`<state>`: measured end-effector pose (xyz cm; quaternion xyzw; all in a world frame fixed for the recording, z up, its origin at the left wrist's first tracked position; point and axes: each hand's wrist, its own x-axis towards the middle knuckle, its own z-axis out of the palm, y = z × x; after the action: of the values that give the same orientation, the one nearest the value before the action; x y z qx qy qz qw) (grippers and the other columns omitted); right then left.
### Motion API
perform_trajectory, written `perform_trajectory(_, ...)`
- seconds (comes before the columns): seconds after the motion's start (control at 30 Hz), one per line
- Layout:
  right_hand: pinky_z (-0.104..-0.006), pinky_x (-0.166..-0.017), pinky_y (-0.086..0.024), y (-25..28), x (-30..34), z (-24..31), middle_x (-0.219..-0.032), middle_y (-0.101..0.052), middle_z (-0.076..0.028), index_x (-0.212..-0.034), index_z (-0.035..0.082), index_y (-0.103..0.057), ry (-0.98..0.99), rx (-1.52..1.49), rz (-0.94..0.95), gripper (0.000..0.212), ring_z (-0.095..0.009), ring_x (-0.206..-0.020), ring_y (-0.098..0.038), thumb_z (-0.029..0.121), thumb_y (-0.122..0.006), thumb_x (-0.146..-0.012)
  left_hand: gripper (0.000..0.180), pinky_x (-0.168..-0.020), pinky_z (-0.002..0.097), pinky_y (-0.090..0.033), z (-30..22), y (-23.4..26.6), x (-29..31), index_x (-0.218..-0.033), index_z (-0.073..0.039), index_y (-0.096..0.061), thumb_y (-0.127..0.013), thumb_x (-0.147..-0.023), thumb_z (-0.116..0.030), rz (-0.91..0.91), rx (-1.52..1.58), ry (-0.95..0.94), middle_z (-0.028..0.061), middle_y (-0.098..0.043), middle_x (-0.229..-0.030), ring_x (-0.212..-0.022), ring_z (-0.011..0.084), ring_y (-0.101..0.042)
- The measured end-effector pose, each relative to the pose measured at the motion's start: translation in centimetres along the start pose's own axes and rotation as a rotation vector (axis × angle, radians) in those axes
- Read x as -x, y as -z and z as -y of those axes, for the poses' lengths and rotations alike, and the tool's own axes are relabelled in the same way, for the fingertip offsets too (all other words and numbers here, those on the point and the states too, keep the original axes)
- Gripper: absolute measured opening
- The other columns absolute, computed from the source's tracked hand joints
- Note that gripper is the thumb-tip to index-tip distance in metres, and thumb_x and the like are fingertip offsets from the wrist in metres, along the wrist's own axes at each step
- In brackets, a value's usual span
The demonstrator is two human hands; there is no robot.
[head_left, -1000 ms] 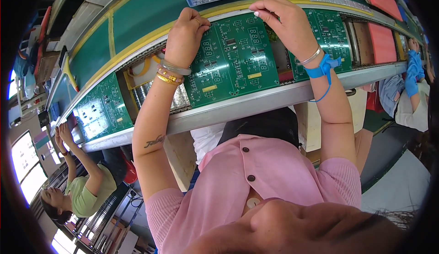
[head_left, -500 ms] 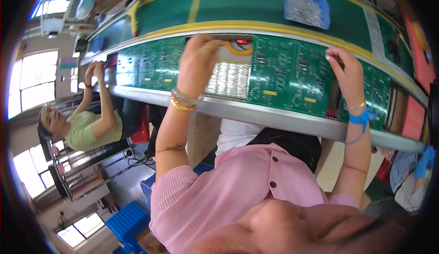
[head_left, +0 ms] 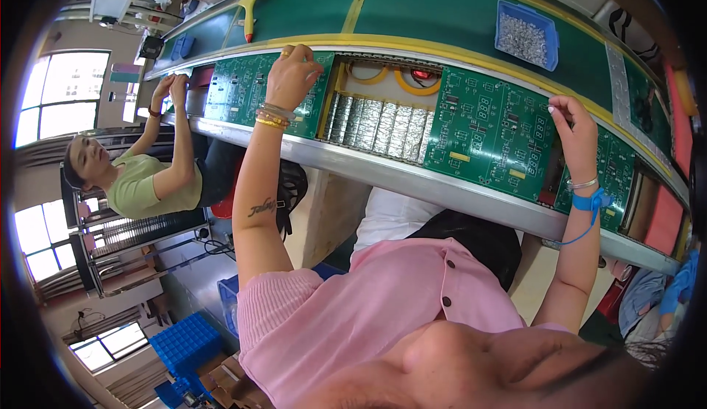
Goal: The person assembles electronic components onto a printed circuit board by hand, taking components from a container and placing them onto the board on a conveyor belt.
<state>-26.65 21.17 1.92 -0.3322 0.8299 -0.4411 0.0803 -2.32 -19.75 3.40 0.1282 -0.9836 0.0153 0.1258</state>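
Observation:
Over the green circuit board (head_left: 236,81) on the left is my left hand (head_left: 289,79), its fingers bent and apart near the board's far edge. Nothing shows in its grasp. My right hand (head_left: 576,131) pinches at the right edge of the middle circuit board (head_left: 490,133), thumb and forefinger close together there; its other fingers curl in. A blue wrist band with a cord (head_left: 593,201) circles my right wrist. Between the left and middle boards, a gap in the metal-edged track (head_left: 379,164) shows a silvery ribbed surface and yellow rings.
Behind the track runs a green belt (head_left: 434,11) with yellow edges, carrying a blue bin (head_left: 549,55) of small clear parts and a yellow-handled squeegee (head_left: 249,11). Another circuit board (head_left: 613,166) lies to the right. A person in a green top (head_left: 158,188) works at the far left.
My left hand has moved left, from above the gap onto the left board. My right hand stays at the middle board's edge. The view has shifted a little.

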Motion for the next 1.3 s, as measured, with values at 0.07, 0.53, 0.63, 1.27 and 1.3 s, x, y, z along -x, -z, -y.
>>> perform_trajectory(0.07, -0.0250, -0.074, -0.049, 0.0, 0.0, 0.1, -0.090, -0.066, -0.006, -0.099, 0.001, -0.062, -0.005, -0.005, -0.009, 0.013, -0.014, -0.079, -0.062, 0.004, -0.061, -0.086, 0.023, -0.077, 0.0363, -0.049, 0.2, -0.1, 0.3, -0.080, -0.014, -0.073, -0.066, -0.066, 0.002, 0.046, -0.088, -0.070, 0.0022, -0.055, -0.089, -0.091, 0.0241, -0.055)
perform_trajectory(0.53, -0.0247, -0.074, -0.049, 0.2, 0.1, -0.1, -0.091, -0.066, -0.006, -0.100, 0.001, -0.062, -0.008, -0.009, 0.005, 0.014, -0.014, -0.080, -0.063, 0.003, -0.061, -0.087, 0.031, -0.079, 0.0354, -0.047, 0.1, -0.2, 1.7, -0.084, -0.016, -0.075, -0.060, -0.066, 0.005, 0.039, -0.061, -0.073, 0.0010, -0.055, -0.091, -0.090, 0.0225, -0.053)
perform_trajectory(0.63, -0.0244, -0.074, -0.049, 0.2, 0.1, 0.1, -0.091, -0.066, -0.006, -0.100, 0.001, -0.063, 0.002, -0.008, 0.012, 0.015, -0.014, -0.080, -0.063, 0.002, -0.061, -0.086, 0.032, -0.078, 0.0353, -0.048, 0.1, -0.3, 1.7, -0.084, -0.015, -0.075, -0.059, -0.066, 0.006, 0.051, -0.033, -0.051, 0.0013, -0.055, -0.091, -0.090, 0.0228, -0.053)
perform_trajectory(1.27, -0.0252, -0.072, -0.048, 0.2, 0.5, 0.3, -0.087, -0.066, -0.008, -0.096, 0.000, -0.063, 0.045, -0.030, 0.044, 0.011, -0.014, -0.079, -0.062, 0.002, -0.062, -0.085, 0.005, -0.078, 0.0360, -0.049, -15.9, -1.7, -14.5, -0.077, -0.010, -0.068, -0.064, -0.073, -0.011, -0.273, 0.152, -0.461, 0.0057, -0.060, -0.086, -0.089, 0.0257, -0.058)
perform_trajectory(1.3, -0.0240, -0.074, -0.047, 0.0, 0.5, 0.2, -0.088, -0.065, -0.006, -0.097, -0.001, -0.063, 0.021, -0.029, 0.071, 0.012, -0.012, -0.081, -0.061, 0.002, -0.061, -0.086, 0.006, -0.078, 0.0348, -0.049, -17.9, -2.3, -16.1, -0.076, -0.010, -0.068, -0.063, -0.074, -0.012, -0.266, 0.076, -0.489, 0.0050, -0.062, -0.086, -0.090, 0.0250, -0.059)
